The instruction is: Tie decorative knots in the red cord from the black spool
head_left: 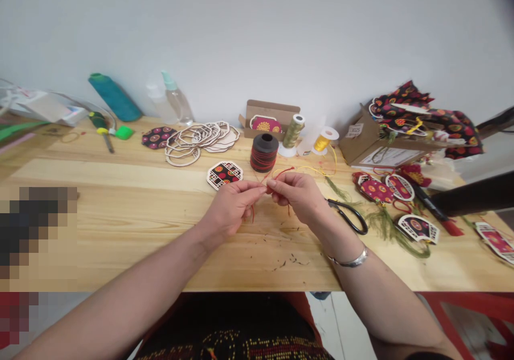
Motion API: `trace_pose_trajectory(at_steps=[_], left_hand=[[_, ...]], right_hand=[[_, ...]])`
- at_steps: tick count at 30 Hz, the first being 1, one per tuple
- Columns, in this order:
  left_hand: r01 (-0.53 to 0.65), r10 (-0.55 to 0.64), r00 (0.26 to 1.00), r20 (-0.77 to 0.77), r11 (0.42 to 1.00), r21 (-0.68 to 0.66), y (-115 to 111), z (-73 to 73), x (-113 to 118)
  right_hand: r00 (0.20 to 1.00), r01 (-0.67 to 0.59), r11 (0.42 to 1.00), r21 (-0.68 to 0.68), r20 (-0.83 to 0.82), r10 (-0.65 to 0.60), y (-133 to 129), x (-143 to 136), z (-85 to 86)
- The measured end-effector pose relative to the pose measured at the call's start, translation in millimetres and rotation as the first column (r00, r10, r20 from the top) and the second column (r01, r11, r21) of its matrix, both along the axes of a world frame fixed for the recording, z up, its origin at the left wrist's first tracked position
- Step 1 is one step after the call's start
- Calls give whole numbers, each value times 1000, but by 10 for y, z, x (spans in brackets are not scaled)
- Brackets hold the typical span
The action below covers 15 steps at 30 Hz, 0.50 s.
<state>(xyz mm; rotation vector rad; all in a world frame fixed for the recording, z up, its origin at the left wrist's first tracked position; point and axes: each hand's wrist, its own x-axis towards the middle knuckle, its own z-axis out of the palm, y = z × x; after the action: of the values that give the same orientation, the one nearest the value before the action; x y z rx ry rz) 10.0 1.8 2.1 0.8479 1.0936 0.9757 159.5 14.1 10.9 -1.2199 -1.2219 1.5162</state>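
Nearest: dark clothing with yellow and red patterning [233, 344], lower edge, below the wooden tabletop [120, 210]. Left to right along the back: green-and-yellow-handled screwdriver [97, 120]; teal thread cone [115, 97], tilted against the wall; bright green block [124, 132]; clear spray bottle [179, 103]; dark patterned fabric piece [158, 137], just beside a loose, overlapping pile of pale cut-out frames [201, 140]. Closer in, a framed ornament [224, 176] lies flat, near the left hand [235, 202]. That hand's thumb and forefinger are pinched on red cord [283, 172], which sits between both hands, above the tabletop. Just behind: a black-cored spool of dark red thread [264, 156], upright. Right hand [299, 194] meets the left, fingertips likewise closed on the cord; silver bracelet [355, 259] at its wrist. Beyond: upright olive thread spool [293, 134], yellow thread spool [322, 143]. Black-handled scissors [364, 224] just right of that wrist, partly hidden; further right, green tassels [383, 227], a fan-shaped ornament [417, 227], and a cardboard box [353, 145] heaped with patterned fabric [461, 127].
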Motion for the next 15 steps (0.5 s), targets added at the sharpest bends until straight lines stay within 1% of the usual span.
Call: trace_pose_trajectory(at_steps=[3, 7, 11, 15], left_hand=[[9, -9, 1000, -16, 1000, -5, -1, -16, -2], [23, -23, 1000, -4, 999, -25, -6, -5, 1], [18, -18, 1000, 16, 999, -31, -5, 19, 2], [44, -44, 999, 14, 999, -21, -6, 18, -9]], right_hand=[[1000, 24, 1000, 12, 4, -24, 3, -5, -22], [999, 15, 999, 37, 52, -17, 10, 8, -33], [995, 12, 1000, 29, 101, -15, 18, 32, -21], [992, 19, 999, 26, 124, -22, 17, 38, 9]])
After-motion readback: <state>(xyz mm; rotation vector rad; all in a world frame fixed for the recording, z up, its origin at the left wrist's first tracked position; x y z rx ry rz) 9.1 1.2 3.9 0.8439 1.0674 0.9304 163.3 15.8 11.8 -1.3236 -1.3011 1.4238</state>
